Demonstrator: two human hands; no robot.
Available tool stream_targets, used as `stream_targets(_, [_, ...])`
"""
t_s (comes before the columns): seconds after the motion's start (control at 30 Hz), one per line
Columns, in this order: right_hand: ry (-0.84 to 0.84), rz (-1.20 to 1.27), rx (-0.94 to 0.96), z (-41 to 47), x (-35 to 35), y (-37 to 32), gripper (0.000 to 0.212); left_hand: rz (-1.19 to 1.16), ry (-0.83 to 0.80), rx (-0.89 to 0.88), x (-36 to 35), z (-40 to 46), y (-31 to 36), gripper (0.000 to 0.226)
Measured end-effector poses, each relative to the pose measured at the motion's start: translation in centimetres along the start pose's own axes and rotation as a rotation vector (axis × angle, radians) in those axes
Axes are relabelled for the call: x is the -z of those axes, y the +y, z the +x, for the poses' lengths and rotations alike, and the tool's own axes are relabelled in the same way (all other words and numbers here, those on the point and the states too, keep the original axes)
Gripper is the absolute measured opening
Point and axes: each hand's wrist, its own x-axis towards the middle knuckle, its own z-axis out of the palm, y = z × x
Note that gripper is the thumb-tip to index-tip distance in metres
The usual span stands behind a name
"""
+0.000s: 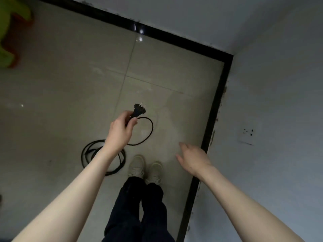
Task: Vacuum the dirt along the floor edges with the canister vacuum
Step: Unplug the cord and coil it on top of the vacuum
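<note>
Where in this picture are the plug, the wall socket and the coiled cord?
plug [139, 110]: head view, on its black body above the left hand's grip.
wall socket [247, 134]: head view, on its white faceplate.
coiled cord [90, 145]: head view, on the loops lying on the floor.

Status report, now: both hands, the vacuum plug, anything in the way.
Left hand grips plug, prongs up. Right hand open, empty. Cord coiled on floor by shoes. Wall socket on right wall, path clear. Vacuum not in view.
</note>
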Motion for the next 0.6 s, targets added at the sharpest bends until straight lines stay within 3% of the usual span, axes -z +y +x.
stream_targets(0.17, [-0.01, 0.114, 0.024, 4.2, -3.0, -5.4, 0.049, 0.027, 0.139, 0.094, 5.5, -4.2, -6.9, 0.018])
stream_targets(0.3, [0.011, 0.241, 0.016, 7.3, -6.0, -9.3, 0.048, -0.518, 0.265, 0.423, 6.3, -8.5, -12.4, 0.023])
stream_targets(0.37, [0.054, 0.287, 0.006, 8.5, -7.4, -11.2, 0.046, -0.621, 0.255, 0.576, 6.5, -11.0, -15.5, 0.026])
stream_targets(0.43, [0.076, 0.302, 0.014, 9.5, -8.8, -13.2, 0.045, -0.549, 0.204, 0.697, 6.9, -13.3, -19.0, 0.032])
stream_targets(0.53, [0.05, 0.251, 0.057, 11.0, -11.0, -16.1, 0.045, -0.132, 0.081, 0.773, 8.5, -15.9, -24.3, 0.037])
stream_targets(0.6, [0.033, 0.222, 0.078, 11.8, -12.5, -18.0, 0.045, 0.109, 0.091, 0.774, 9.8, -17.0, -27.3, 0.029])
